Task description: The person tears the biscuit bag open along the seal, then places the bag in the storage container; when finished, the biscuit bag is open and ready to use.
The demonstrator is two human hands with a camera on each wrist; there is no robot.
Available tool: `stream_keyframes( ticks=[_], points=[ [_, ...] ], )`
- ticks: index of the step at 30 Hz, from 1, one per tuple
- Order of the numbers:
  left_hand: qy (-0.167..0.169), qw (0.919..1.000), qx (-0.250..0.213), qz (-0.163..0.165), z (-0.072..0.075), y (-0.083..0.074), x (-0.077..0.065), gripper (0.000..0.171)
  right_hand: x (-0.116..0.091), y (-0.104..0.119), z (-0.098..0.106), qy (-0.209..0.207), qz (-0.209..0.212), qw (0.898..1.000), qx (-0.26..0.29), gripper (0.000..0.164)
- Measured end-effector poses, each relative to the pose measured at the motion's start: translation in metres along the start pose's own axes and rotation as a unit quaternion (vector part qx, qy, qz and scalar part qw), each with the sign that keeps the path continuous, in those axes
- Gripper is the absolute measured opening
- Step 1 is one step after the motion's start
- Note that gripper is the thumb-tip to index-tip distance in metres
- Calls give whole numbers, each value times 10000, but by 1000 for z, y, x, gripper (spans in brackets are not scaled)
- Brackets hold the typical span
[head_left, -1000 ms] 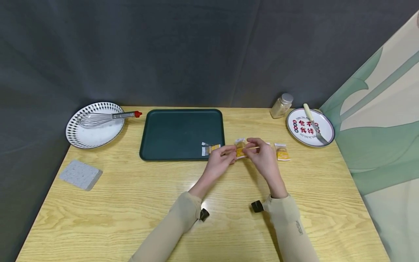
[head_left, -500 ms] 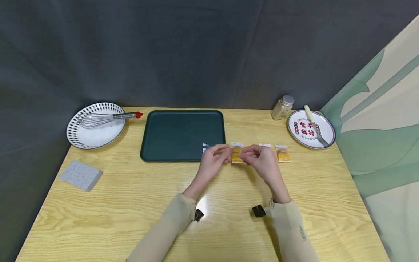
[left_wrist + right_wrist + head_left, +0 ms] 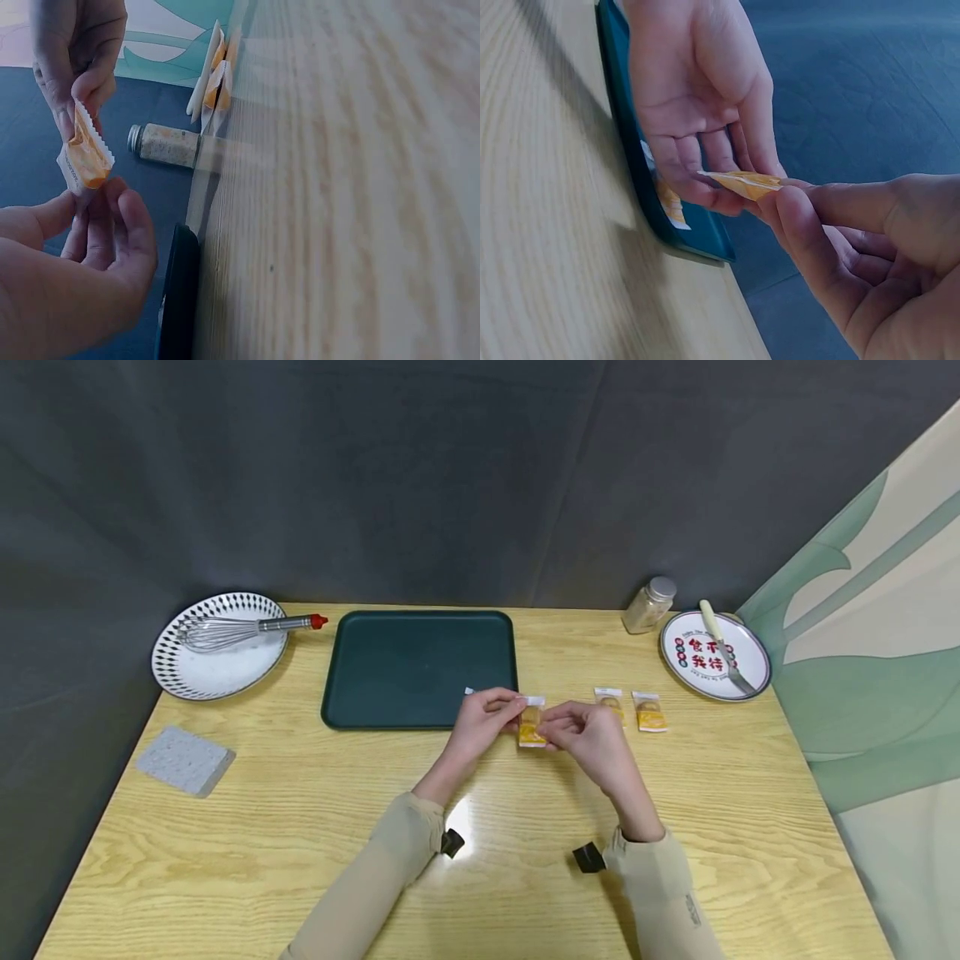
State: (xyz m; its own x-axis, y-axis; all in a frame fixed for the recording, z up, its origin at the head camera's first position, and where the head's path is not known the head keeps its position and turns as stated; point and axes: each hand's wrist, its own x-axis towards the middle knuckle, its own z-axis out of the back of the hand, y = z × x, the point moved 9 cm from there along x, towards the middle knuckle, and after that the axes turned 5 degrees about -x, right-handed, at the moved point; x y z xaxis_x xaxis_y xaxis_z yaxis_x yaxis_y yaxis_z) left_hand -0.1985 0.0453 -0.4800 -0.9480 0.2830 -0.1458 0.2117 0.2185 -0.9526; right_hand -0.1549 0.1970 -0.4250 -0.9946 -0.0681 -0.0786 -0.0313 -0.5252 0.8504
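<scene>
Between both hands is a small yellow-and-white snack packet (image 3: 531, 728), held above the table just off the tray's right front corner. My left hand (image 3: 478, 724) pinches its left side with thumb and fingers. On the other side, my right hand (image 3: 592, 742) pinches it near the lower right edge. The left wrist view shows the packet (image 3: 88, 161) edge-on, with fingers of both hands on it. The dark green tray (image 3: 423, 668) lies behind my left hand. Another yellow packet (image 3: 669, 201) lies in the tray, mostly hidden by that hand in the head view.
Two more packets, one (image 3: 611, 700) partly behind my right hand and one (image 3: 649, 713) beside it, lie on the table. A glass jar (image 3: 648, 607) and a plate (image 3: 686, 672) with a spatula-like utensil stand back right. Left are a whisk (image 3: 281, 624) on a patterned plate (image 3: 225, 672) and a grey block (image 3: 183, 760).
Both hands have shifted left and towards the person with the packet between them. One of the packets on the right now shows more from behind my right hand.
</scene>
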Motion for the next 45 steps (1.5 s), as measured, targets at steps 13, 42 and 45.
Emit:
stream_keyframes(
  ticks=[13,42,45],
  points=[
    [230,9977,-595,229,0,2,-2,11,5,12,4,-405,511,9977,-177,14],
    [374,9961,-575,562,4,3,0,14,8,17,-5,-624,513,9966,-148,8],
    [398,9963,-594,477,3,1,-1,13,9,18,-5,-575,505,9966,-297,7]
  ],
)
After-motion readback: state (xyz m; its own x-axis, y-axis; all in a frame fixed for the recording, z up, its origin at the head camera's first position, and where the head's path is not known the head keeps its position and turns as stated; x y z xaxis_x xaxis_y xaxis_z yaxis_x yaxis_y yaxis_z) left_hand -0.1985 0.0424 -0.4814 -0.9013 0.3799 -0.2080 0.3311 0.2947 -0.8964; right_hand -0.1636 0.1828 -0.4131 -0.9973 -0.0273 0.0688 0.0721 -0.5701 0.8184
